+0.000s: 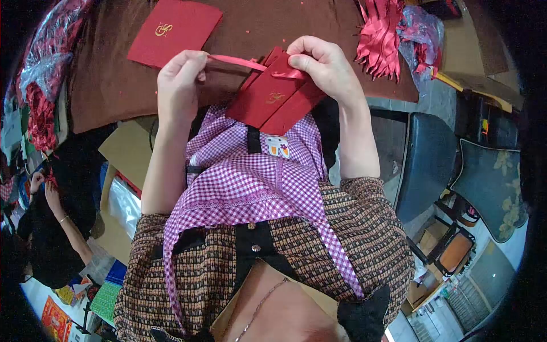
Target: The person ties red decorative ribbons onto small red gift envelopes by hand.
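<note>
A red paper bag [268,105] with a gold emblem lies tilted at the table's near edge, reaching over my lap. A pinkish-red ribbon [236,60] runs across its top. My left hand [181,77] is closed, pinching one end of the ribbon and pulling it out taut to the left. Thumb and fingers of my right hand [319,62] are pinched at the bag's upper right corner, where the ribbon's other part reaches them. Whether they also grip the bag's edge is hidden. Another flat red bag [175,31] with a gold emblem lies beyond my left hand.
A brown cloth [114,85] covers the table. At the right hangs a bundle of red ribbons [380,43], beside a plastic bag [421,34] holding more. Another ribbon bundle [43,108] is at far left. A co-worker's arm [68,228] shows lower left. A dark chair [424,165] stands right.
</note>
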Action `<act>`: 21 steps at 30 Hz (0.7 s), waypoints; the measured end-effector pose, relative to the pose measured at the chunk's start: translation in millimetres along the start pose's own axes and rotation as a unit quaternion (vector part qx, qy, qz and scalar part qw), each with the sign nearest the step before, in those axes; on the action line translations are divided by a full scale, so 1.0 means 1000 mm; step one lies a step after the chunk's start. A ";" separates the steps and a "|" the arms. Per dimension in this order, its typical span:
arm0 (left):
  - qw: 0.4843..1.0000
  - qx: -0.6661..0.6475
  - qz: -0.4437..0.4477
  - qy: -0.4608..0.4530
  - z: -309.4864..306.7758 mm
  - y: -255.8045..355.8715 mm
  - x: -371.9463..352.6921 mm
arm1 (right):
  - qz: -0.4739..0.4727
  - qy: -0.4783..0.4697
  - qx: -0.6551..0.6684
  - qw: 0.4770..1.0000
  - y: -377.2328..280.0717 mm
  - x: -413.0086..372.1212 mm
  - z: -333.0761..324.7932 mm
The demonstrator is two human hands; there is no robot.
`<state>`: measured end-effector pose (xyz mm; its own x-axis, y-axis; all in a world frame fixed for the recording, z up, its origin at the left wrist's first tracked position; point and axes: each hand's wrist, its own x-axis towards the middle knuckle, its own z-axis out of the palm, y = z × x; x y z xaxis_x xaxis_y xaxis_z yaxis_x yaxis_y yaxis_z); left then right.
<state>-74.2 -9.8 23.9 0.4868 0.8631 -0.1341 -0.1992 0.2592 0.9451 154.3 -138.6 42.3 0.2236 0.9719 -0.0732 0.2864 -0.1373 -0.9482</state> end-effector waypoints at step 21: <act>0.880 0.431 0.183 -0.079 0.031 -0.037 -0.014 | 0.017 0.109 -0.103 0.989 0.016 0.032 -0.005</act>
<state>-46.9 -44.6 0.4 0.6494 0.7322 0.2056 0.3185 -0.5074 0.8007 171.0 -110.6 26.4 0.4250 0.9051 -0.0153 0.4543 -0.2279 -0.8612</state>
